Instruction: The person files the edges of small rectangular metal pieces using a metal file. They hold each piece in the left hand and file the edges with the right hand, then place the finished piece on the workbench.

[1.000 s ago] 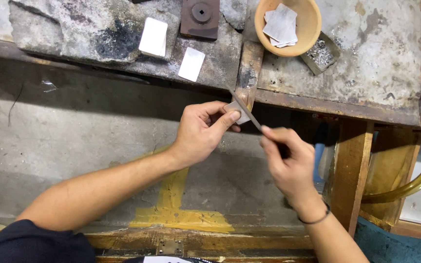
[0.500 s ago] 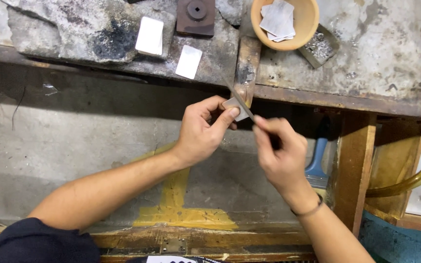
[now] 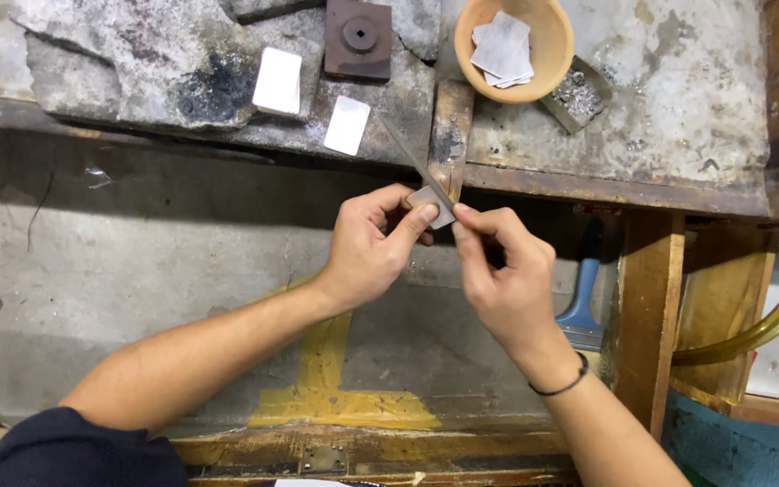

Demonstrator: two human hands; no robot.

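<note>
Fingers of our left hand (image 3: 373, 248) pinch a small grey metal plate (image 3: 432, 206) against the wooden bench peg (image 3: 450, 135), which seems to steady it. Our right hand (image 3: 502, 275) grips a thin file (image 3: 414, 160), laid slanting across the plate's edge.
</note>
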